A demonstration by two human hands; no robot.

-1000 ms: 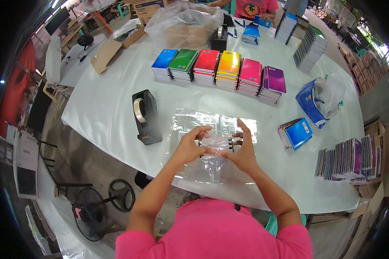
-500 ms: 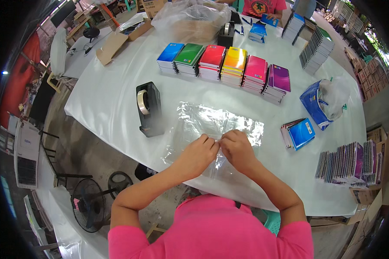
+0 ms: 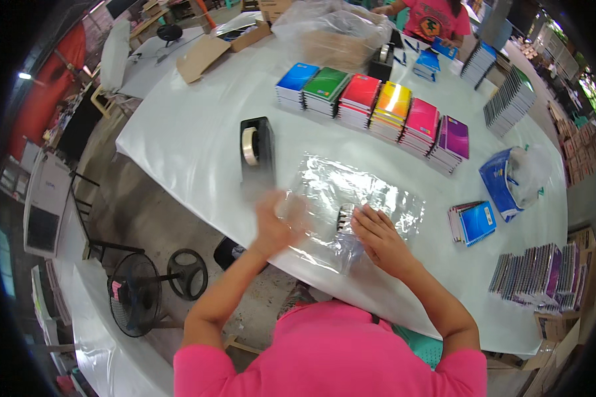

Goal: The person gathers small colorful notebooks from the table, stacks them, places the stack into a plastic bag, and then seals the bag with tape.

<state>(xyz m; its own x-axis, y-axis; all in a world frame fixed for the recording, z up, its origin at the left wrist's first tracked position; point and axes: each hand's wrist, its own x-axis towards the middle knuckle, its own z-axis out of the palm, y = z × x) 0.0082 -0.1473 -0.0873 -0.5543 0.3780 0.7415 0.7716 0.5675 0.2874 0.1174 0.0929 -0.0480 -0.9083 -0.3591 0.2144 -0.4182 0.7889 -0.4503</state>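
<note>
A clear plastic sheet or bag lies spread on the white table in front of me, wrinkled and glossy. My right hand rests on it with the fingers stretched out flat. Beside those fingertips is a small black-and-white striped item; whether it is under or on the plastic I cannot tell. My left hand is smeared by motion over the left edge of the plastic, so its fingers are unclear. Just beyond it stands a black tape dispenser with a roll of tape.
Stacks of spiral notebooks in several colours line the table behind the plastic. To the right are a few notebooks, a blue-and-clear bag and purple notebook piles. A co-worker handles blue notebooks at the far side.
My hands have parted from their pinch together over the plastic. The left has moved left toward the tape dispenser; the right has flattened onto the plastic. The whole view has shifted slightly.
</note>
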